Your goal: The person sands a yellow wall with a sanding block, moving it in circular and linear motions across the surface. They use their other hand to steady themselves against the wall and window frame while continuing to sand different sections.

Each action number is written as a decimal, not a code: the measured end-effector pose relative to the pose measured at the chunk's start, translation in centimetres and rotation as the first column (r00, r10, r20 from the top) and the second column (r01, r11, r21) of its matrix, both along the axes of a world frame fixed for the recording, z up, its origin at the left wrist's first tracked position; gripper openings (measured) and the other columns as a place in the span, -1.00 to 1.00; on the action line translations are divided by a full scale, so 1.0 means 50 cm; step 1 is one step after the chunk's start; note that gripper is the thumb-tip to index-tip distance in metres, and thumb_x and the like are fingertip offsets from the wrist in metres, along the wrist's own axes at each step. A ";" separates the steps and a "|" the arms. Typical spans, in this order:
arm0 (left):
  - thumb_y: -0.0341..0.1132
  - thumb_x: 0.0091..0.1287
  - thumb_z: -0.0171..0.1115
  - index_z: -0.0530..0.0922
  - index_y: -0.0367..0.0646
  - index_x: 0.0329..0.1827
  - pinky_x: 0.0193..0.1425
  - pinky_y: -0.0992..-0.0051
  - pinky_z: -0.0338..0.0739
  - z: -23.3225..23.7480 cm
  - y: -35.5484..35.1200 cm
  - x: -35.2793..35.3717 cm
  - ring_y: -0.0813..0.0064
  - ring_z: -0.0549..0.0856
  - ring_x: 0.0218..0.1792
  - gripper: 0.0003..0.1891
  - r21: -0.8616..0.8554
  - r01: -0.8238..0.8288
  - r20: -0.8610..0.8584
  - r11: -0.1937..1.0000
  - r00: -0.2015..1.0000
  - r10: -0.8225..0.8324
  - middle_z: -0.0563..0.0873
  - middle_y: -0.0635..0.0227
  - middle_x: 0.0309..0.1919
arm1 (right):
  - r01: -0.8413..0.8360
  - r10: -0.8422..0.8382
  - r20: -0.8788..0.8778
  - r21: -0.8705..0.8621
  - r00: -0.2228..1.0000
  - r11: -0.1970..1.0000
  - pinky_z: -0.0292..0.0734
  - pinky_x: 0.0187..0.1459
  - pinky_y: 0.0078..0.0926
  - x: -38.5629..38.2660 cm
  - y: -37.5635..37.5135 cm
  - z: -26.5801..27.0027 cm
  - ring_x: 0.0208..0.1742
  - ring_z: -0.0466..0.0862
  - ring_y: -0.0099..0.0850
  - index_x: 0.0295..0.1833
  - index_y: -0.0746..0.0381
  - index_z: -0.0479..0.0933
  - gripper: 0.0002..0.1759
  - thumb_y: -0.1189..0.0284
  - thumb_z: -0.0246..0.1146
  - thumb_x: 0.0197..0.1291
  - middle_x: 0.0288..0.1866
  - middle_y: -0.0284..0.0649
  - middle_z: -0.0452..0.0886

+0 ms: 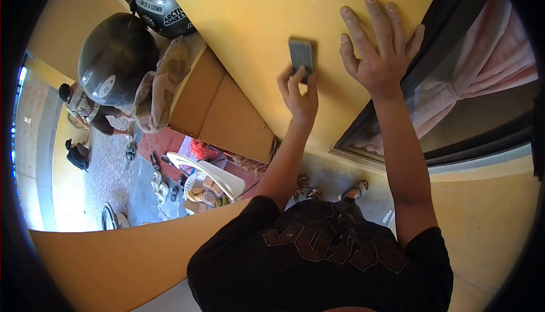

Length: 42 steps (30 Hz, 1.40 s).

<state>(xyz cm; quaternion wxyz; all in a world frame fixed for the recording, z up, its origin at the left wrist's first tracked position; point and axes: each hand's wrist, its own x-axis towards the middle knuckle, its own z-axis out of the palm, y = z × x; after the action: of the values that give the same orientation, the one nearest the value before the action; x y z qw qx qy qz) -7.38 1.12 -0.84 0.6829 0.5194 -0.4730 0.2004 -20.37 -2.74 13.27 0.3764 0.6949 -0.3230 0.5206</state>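
Left hand (299, 93) pinches the lower end of one small grey block (302, 55), thumb on one side, fingers curled round the other. We see the block pressed flat to the yellow wall (244, 22). Its long axis runs up-down in the picture, roughly in line with the forearm, with the free end pointing away from the wrist toward the top of the frame. No writing on it that we can read.

Right hand (381, 51) is just beside it, wide open, all five digits spread, palm flat on the same wall, holding nothing.

Right of that hand we count one dark window frame (454, 22), with a pink curtain (488, 68) behind the glass. Below the arms is a black shirt (323, 261) with reddish lettering we can't read. Past it, one sandalled foot (356, 189) stands on grey floor.

On the left side we count two helmets. The grey helmet (116, 56) has one round white sticker, text too small. The sticker helmet (162, 6) reads "ARCTIC MONKEYS", "OF A DOWN" and a cut-off "BE". One checked cloth (162, 88) hangs between the grey helmet and the wall. One white plastic chair (213, 174) is lower down. Two people are far off at the left edge: a near person (82, 107) and a far person (76, 156), both well apart from the hands.
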 end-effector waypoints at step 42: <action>-0.42 0.45 0.06 0.39 -0.40 0.31 0.13 0.41 0.54 -0.159 0.273 -0.045 0.42 0.65 0.02 -0.60 -0.248 0.804 -0.924 0.541 -0.029 -0.380 0.65 0.23 0.04 | -0.463 0.405 0.447 0.884 0.798 -0.064 0.41 0.22 -0.28 -0.256 0.322 -0.480 0.16 0.53 -0.11 0.19 0.27 0.48 -0.58 0.40 0.25 0.23 0.09 0.00 0.54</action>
<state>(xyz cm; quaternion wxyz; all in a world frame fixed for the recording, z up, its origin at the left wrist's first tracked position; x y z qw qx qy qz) -9.64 14.77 -8.77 0.7171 0.3813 -0.1976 -0.5490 -33.17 13.38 -10.73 -0.3715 0.8132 -0.3506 0.2788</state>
